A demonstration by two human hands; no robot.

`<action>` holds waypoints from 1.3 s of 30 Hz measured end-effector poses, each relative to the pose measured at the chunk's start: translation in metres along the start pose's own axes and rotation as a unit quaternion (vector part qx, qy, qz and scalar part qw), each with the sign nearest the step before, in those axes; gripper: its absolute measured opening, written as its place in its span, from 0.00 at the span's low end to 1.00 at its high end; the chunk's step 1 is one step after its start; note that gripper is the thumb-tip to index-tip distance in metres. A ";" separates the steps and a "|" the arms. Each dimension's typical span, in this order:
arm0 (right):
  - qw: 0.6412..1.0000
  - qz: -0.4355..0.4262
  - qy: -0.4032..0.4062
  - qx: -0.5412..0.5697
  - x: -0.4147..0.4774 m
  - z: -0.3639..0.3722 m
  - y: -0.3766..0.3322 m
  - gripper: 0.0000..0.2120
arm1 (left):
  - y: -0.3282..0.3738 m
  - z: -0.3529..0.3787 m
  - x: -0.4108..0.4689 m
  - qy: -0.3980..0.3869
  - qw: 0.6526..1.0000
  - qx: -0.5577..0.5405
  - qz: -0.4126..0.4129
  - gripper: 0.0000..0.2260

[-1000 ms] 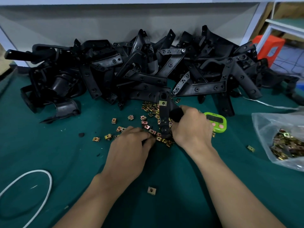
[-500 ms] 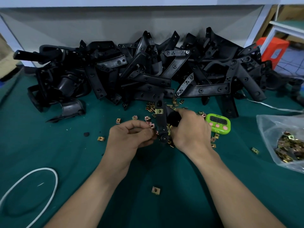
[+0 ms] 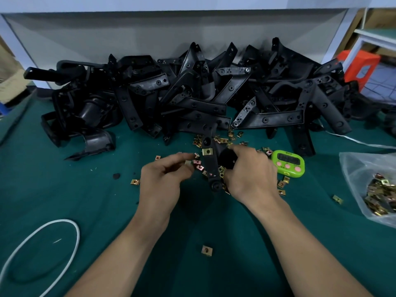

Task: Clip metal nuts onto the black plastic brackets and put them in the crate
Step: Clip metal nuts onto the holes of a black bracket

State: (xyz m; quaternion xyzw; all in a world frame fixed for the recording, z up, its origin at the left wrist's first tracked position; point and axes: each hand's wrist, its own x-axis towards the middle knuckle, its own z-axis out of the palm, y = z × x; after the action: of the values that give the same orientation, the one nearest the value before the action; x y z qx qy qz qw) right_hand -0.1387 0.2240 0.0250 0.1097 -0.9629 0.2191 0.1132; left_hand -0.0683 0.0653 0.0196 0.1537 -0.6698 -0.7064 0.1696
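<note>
My right hand (image 3: 249,172) grips a black plastic bracket (image 3: 211,166) that stands roughly upright above the green mat. One brass metal nut (image 3: 207,151) is clipped on the bracket's upper part. My left hand (image 3: 165,179) is just left of the bracket, its fingertips pinching a small metal nut (image 3: 188,162). Several loose brass nuts (image 3: 222,140) lie scattered on the mat around and behind both hands. A large pile of black brackets (image 3: 192,99) fills the back of the table. No crate is in view.
A green timer (image 3: 289,162) sits right of my right hand. A clear plastic bag of nuts (image 3: 377,189) lies at the right edge. One single nut (image 3: 207,250) lies between my forearms. A white cable loop (image 3: 42,249) is at the lower left; an orange stool (image 3: 360,65) stands back right.
My left hand lifted off the mat with a nut pinched and came up beside the bracket. My right hand keeps its grip on the bracket, which has tilted slightly.
</note>
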 end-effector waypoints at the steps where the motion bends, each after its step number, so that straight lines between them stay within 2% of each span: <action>1: 1.000 -0.001 -0.002 -0.001 0.000 0.000 0.000 0.14 | 0.000 0.000 -0.001 0.000 1.000 0.008 0.007 0.15; 3: 1.000 -0.002 -0.003 -0.004 0.000 0.000 0.000 0.14 | -0.002 0.002 -0.002 0.006 1.000 0.008 0.011 0.15; 7: 1.000 -0.004 0.001 -0.009 0.000 -0.001 0.000 0.12 | -0.004 0.004 -0.003 0.009 1.000 -0.008 0.005 0.08; 13: 1.000 -0.002 0.011 -0.021 0.000 -0.001 0.001 0.10 | -0.002 0.008 -0.011 -0.026 0.995 0.077 0.053 0.08; 18: 0.999 0.007 0.028 -0.021 0.001 -0.001 0.001 0.12 | 0.007 0.007 -0.014 -0.045 0.999 -0.018 -0.022 0.04; 23: 0.999 0.007 0.032 -0.015 0.001 -0.001 0.000 0.11 | 0.008 0.005 -0.013 -0.101 0.980 -0.133 -0.109 0.04; 32: 0.998 0.004 0.049 -0.024 -0.001 -0.002 0.000 0.13 | 0.006 0.007 -0.013 -0.108 0.981 -0.112 -0.117 0.13; 39: 0.998 0.020 0.054 -0.015 0.003 -0.002 0.004 0.11 | 0.006 0.005 -0.013 -0.104 0.978 -0.125 -0.129 0.08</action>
State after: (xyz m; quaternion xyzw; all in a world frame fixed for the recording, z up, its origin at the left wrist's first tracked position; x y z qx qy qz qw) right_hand -0.1419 0.2278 0.0255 0.0769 -0.9606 0.2122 0.1621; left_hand -0.0585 0.0757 0.0255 0.1424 -0.5648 -0.8125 0.0247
